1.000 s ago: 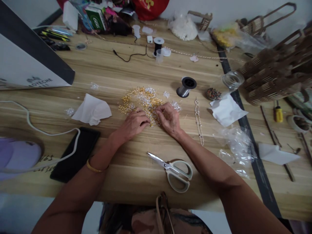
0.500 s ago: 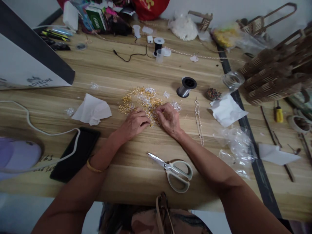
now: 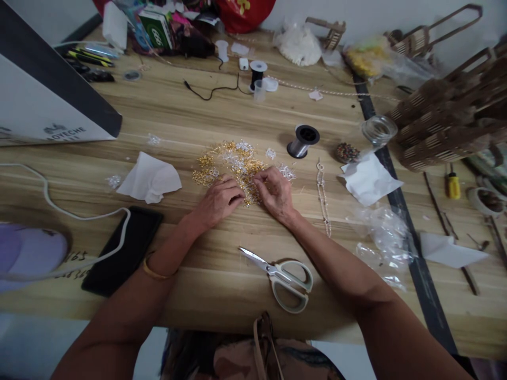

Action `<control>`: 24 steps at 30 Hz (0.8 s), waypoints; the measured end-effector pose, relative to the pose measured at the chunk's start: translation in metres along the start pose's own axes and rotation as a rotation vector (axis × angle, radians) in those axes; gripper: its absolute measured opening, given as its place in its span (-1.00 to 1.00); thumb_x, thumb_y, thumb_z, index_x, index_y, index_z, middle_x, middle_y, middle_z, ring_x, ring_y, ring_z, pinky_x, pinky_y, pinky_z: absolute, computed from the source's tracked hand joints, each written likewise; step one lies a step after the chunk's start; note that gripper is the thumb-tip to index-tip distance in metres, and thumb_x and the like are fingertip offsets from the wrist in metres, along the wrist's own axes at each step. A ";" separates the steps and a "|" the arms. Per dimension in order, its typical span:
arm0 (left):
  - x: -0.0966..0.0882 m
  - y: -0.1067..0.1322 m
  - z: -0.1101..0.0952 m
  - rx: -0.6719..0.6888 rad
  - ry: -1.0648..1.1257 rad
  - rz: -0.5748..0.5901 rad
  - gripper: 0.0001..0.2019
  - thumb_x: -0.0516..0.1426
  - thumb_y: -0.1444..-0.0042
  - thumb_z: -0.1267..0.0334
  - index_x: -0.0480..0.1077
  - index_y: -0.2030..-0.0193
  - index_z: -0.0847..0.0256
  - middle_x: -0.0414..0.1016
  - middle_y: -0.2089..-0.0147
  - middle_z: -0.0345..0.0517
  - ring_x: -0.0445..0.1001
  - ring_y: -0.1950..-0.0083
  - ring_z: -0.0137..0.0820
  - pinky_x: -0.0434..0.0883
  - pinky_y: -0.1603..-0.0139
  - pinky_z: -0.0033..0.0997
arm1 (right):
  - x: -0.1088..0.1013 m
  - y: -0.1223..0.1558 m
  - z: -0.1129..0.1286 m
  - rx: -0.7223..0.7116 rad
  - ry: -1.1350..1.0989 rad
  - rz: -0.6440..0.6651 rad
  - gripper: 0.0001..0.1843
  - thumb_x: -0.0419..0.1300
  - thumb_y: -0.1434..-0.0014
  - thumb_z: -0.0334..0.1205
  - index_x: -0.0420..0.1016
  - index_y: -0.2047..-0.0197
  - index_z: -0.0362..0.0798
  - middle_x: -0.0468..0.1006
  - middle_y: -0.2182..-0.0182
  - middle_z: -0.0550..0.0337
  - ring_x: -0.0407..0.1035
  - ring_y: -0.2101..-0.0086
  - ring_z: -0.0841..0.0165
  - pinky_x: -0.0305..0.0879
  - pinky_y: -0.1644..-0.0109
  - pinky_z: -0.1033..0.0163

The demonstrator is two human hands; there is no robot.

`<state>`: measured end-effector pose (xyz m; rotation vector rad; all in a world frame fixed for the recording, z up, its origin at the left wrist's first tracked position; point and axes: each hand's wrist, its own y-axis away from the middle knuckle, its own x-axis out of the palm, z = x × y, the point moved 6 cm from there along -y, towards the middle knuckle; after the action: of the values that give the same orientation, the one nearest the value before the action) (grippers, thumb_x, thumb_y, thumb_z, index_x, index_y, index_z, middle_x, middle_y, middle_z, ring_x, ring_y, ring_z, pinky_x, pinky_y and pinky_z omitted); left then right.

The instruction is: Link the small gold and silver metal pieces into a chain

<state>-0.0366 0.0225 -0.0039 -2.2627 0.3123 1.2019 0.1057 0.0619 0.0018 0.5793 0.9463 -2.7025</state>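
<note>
A spread of small gold and silver beads and findings [image 3: 233, 158] lies on the wooden table between and beyond my hands. My left hand [image 3: 222, 199] rests at its near left edge, thumb and fingers curled together; whatever they pinch is too small to make out. On the near right side of the pile, my right hand [image 3: 276, 194] is closed in a pinch, and its fingertips hide anything held. Right of that hand lies a beaded chain [image 3: 322, 198]. White-handled scissors [image 3: 283, 279] lie nearer to me, blades slightly apart or closed, I cannot tell.
A spool of wire [image 3: 303, 141] stands beyond the pile. White paper pieces [image 3: 149, 178] lie left and right. A black phone-like slab [image 3: 122, 250] with a white cable sits at left. Clear plastic bags [image 3: 382, 237], a glass jar [image 3: 379, 131] and brown baskets [image 3: 443, 116] are at right.
</note>
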 end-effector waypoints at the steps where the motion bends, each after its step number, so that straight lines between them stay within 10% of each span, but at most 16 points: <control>1: -0.002 0.000 0.002 -0.010 0.022 -0.020 -0.87 0.11 -0.18 0.37 0.49 0.32 0.25 0.51 0.31 -0.08 0.38 0.18 -0.32 0.35 0.06 -0.27 | 0.000 0.000 0.000 0.001 0.000 0.001 -0.88 0.11 -0.26 -0.24 0.42 0.31 -0.04 0.46 0.38 0.17 0.34 0.31 0.33 0.26 0.17 0.16; 11: -0.023 0.000 0.018 -0.091 0.014 -0.102 -0.90 0.18 -0.13 0.33 0.50 0.38 0.23 0.48 0.40 -0.13 0.39 0.26 -0.34 0.34 0.16 -0.32 | -0.001 0.000 0.001 -0.001 0.008 -0.001 -0.86 0.10 -0.27 -0.22 0.42 0.32 -0.03 0.47 0.37 0.17 0.34 0.30 0.34 0.27 0.16 0.16; 24: -0.007 0.001 0.008 -0.069 -0.109 -0.023 -0.87 0.14 -0.18 0.32 0.53 0.31 0.24 0.44 0.35 -0.08 0.34 0.17 -0.28 0.34 0.11 -0.26 | 0.000 0.000 0.001 -0.006 0.003 -0.009 -0.87 0.11 -0.26 -0.24 0.42 0.32 -0.03 0.47 0.38 0.17 0.34 0.31 0.34 0.27 0.16 0.16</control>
<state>-0.0462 0.0261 -0.0022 -2.2422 0.2065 1.3369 0.1052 0.0616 0.0024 0.5793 0.9594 -2.7070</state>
